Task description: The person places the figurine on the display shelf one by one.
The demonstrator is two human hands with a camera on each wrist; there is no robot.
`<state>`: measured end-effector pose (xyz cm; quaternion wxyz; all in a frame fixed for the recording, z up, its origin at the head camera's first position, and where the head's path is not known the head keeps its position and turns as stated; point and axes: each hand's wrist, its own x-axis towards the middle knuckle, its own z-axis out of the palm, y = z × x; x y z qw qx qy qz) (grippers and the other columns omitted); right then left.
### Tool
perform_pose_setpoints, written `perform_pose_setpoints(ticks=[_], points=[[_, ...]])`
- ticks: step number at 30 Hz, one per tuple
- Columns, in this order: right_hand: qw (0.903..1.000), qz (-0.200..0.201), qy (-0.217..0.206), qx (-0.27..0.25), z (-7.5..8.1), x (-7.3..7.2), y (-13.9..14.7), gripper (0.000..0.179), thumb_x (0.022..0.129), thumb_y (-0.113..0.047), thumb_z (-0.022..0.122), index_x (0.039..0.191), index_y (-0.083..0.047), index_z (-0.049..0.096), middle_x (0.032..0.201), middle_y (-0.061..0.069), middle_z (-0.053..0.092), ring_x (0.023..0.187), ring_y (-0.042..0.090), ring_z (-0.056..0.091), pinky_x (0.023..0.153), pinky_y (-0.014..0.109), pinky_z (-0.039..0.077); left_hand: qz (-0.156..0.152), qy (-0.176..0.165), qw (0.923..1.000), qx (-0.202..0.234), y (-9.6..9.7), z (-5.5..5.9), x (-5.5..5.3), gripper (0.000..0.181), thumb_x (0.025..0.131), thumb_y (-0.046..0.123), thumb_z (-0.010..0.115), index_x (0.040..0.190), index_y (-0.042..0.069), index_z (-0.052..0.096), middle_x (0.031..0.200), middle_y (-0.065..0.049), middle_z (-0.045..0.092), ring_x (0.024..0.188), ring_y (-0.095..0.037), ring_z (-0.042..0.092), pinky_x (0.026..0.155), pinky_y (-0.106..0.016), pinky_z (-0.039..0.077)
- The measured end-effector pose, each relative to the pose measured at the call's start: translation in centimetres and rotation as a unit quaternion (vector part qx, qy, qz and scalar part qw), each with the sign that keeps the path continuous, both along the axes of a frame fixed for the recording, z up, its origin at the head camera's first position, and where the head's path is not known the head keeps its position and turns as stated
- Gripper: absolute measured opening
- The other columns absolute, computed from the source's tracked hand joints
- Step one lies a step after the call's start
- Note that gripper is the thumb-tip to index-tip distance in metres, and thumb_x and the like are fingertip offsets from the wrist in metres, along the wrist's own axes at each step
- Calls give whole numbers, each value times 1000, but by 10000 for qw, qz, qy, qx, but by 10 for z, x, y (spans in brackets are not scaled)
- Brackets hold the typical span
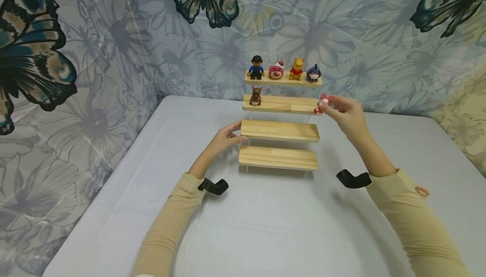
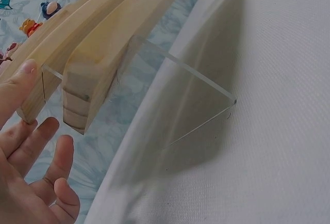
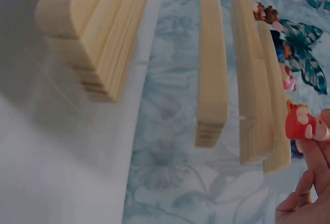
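A stepped display rack with wooden boards (image 1: pixel 281 130) on clear supports stands on the table. My right hand (image 1: pixel 349 114) pinches a small pink and red piglet figurine (image 1: pixel 323 100) at the right end of the second board from the top. In the right wrist view the red part of the piglet figurine (image 3: pixel 299 123) shows beside the board ends; whether it touches wood I cannot tell. My left hand (image 1: pixel 226 138) holds the left end of the third board, thumb (image 2: pixel 28 69) on one face and fingers at the other. A brown figurine (image 1: pixel 255 96) sits at the second board's left end.
On the top board stand a dark-haired toy figure (image 1: pixel 256 68), a pink bear figurine (image 1: pixel 276 71), a yellow bear figurine (image 1: pixel 296 70) and a blue-grey donkey figurine (image 1: pixel 314 73). A small tan object (image 1: pixel 422 191) lies partly behind the right sleeve. Patterned cloth hangs behind the white table (image 1: pixel 273 226).
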<state>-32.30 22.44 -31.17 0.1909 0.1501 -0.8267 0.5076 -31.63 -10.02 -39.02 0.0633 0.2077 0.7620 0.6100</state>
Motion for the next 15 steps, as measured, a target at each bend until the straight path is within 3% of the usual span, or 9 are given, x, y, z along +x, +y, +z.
perform_pose_setpoints(ticks=[2,6,9,12,15], points=[[9995,162,-17,-282,-17,-22,10,25,71,-17,60,93,-5,59,85,10,54,64,18,43,50,24,31,-14,-2,10000,17,0,0,0,65,69,28,59,124,16,27,113,1,40,77,-16,49,69,-28,37],[9991,147,292,-264,-77,-95,45,27,69,-19,62,95,-14,60,87,6,56,60,18,41,45,24,27,22,5,10000,4,0,0,1,64,69,27,59,124,16,27,113,1,40,77,-16,49,68,-28,38],[9988,114,403,-240,-101,-129,52,30,68,-23,62,98,-18,59,90,3,55,60,17,41,43,24,26,54,-9,10000,-12,-1,1,2,64,69,27,60,124,16,27,113,1,40,77,-16,49,68,-28,38],[9983,291,124,-491,-55,-82,13,27,69,-20,61,96,-12,59,89,5,53,62,17,41,46,25,28,47,13,10000,-7,-1,1,2,64,69,27,59,124,15,28,113,0,40,76,-16,49,67,-28,38],[9981,341,182,-471,-50,-81,0,26,69,-20,61,94,-12,60,89,5,52,61,15,41,45,24,28,15,20,10000,34,0,1,1,64,69,27,60,124,15,28,113,0,40,76,-17,49,67,-29,38]])
